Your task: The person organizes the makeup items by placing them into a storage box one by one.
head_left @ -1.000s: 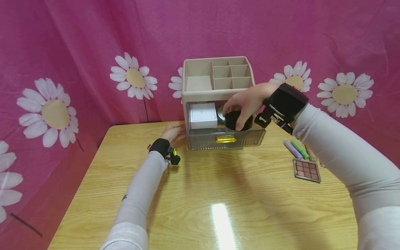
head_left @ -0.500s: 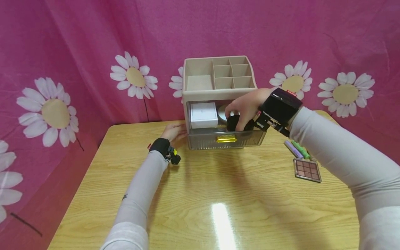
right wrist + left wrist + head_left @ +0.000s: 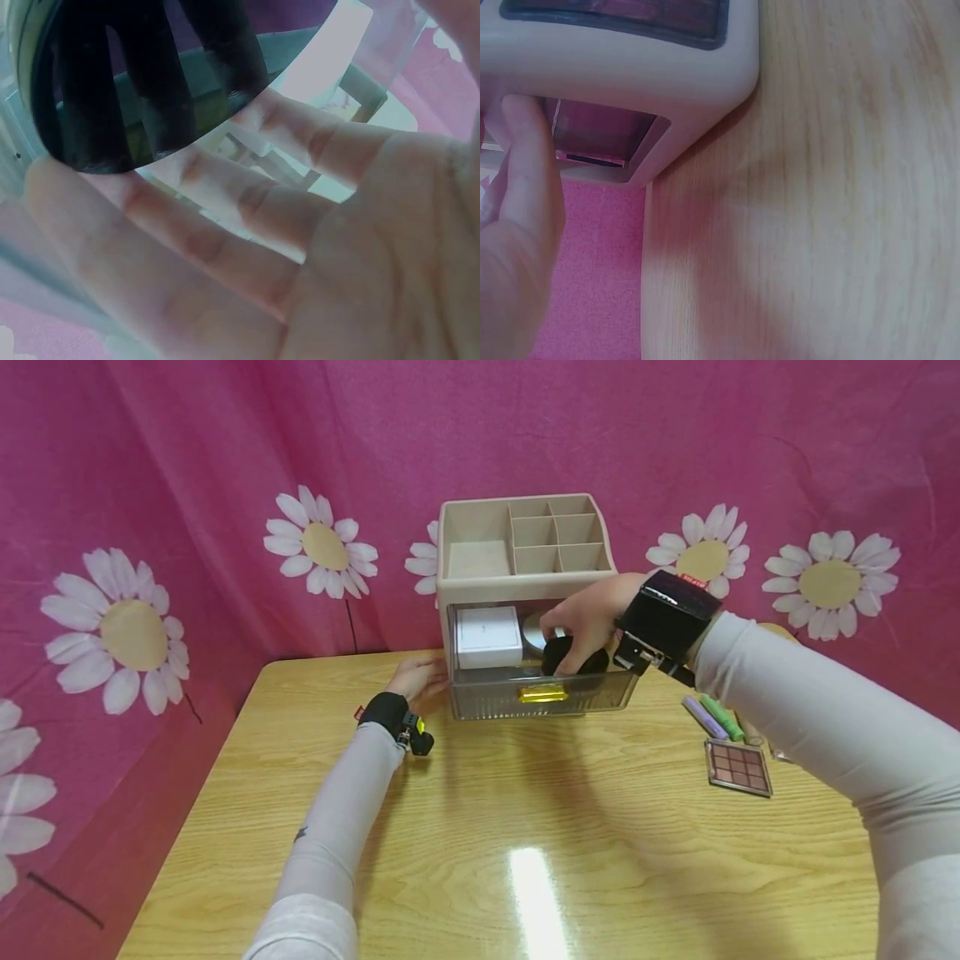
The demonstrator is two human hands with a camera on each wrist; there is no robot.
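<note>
Right hand (image 3: 588, 614) reaches down into the open clear drawer (image 3: 543, 693) of the beige organizer (image 3: 517, 539), its fingers curled round a black round compact (image 3: 570, 658) that sits low in the drawer's right half; the right wrist view shows the dark disc (image 3: 142, 75) pinched at the fingertips, with the drawer's clear walls behind. Left hand (image 3: 420, 677) rests flat against the organizer's left side, fingers straight, bracing it on the wooden table (image 3: 487, 827); the left wrist view shows a finger (image 3: 529, 150) laid on the beige wall (image 3: 630, 67). Already in the drawer lie a white square box (image 3: 487, 637) on the left and a silvery round case (image 3: 536, 631) just behind the compact. As I judge it, the compact is nearly set down but not let go. On the table to the right, well apart from the drawer, wait an eyeshadow palette (image 3: 737, 767), a purple tube (image 3: 702, 717) and a green tube (image 3: 720, 714). The organizer's top compartments hold nothing visible. The white box bears a faint mark, too small to read; no other writing shows.
</note>
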